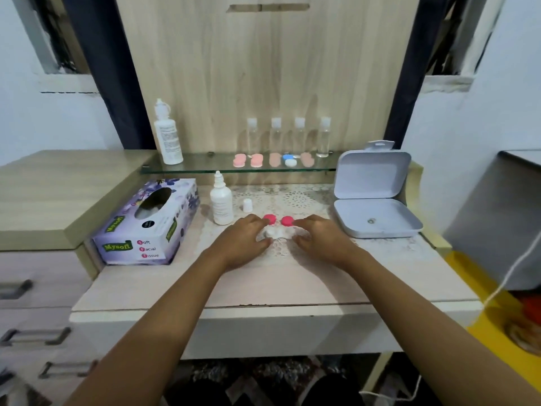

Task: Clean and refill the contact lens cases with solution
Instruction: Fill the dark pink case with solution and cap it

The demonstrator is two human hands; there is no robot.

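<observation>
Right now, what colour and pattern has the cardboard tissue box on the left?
The tissue box is pale purple with darker flowers; head view.

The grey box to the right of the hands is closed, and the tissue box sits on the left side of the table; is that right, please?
Not quite: the grey box is open, with its lid standing raised behind the tray, as the head view shows. The tissue box does sit on the left side of the table.
</observation>
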